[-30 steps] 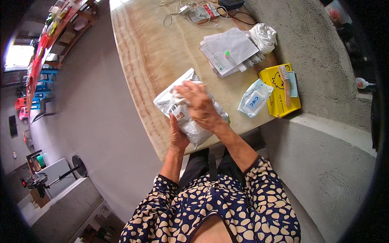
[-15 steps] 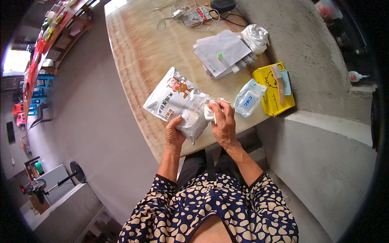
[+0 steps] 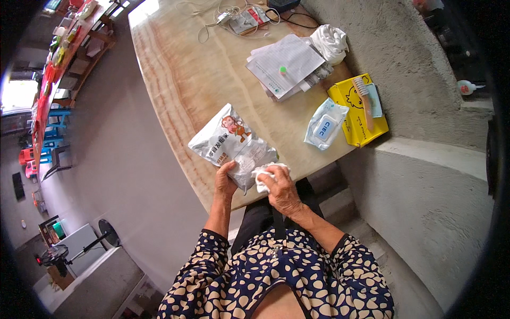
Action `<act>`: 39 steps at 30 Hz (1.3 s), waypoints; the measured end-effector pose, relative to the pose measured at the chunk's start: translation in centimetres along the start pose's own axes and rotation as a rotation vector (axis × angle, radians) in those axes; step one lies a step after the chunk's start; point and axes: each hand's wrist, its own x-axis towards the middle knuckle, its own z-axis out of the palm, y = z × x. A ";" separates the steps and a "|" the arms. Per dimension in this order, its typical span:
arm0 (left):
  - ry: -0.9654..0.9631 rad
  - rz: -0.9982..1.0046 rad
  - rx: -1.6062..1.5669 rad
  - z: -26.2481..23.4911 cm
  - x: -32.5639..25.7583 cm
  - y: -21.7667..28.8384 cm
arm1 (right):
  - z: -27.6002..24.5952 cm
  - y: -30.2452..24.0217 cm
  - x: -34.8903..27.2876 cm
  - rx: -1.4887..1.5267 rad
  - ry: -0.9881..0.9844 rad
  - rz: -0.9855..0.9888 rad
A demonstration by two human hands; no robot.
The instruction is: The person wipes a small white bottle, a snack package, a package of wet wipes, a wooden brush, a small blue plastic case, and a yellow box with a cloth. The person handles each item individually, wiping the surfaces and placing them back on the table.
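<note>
I counted one silvery white printed snack pouch, one crumpled white tissue, one pale blue wet-wipe pack, one yellow cardboard box, one wooden brush, one paper stack.

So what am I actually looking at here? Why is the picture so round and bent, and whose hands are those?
There is no machine here, just a person working with bare hands. A wide fisheye camera worn on their head looks down, which is why straight edges curve and the forearms come in from the bottom. The left hand grips the lower edge of a silvery white snack bag with a cartoon monkey on it. The right hand presses a crumpled white cloth or tissue against the bag's corner. Both rest at the near edge of a pale stone-patterned table. Further back on it lie a pack of wet wipes, a yellow box with a brush on top, a stack of papers, a bunched white bag and some cables.
</note>
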 end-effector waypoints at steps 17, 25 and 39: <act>0.504 0.104 0.482 -10.3 4.8 -1.9 | 0.9 2.3 -3.1 0.208 -0.109 0.198; 0.296 0.098 0.321 -9.7 8.5 -4.0 | -0.1 3.7 -3.4 0.223 -0.099 0.235; 1.097 0.764 1.418 4.7 13.9 -8.3 | -5.9 10.5 -5.2 0.209 0.105 0.448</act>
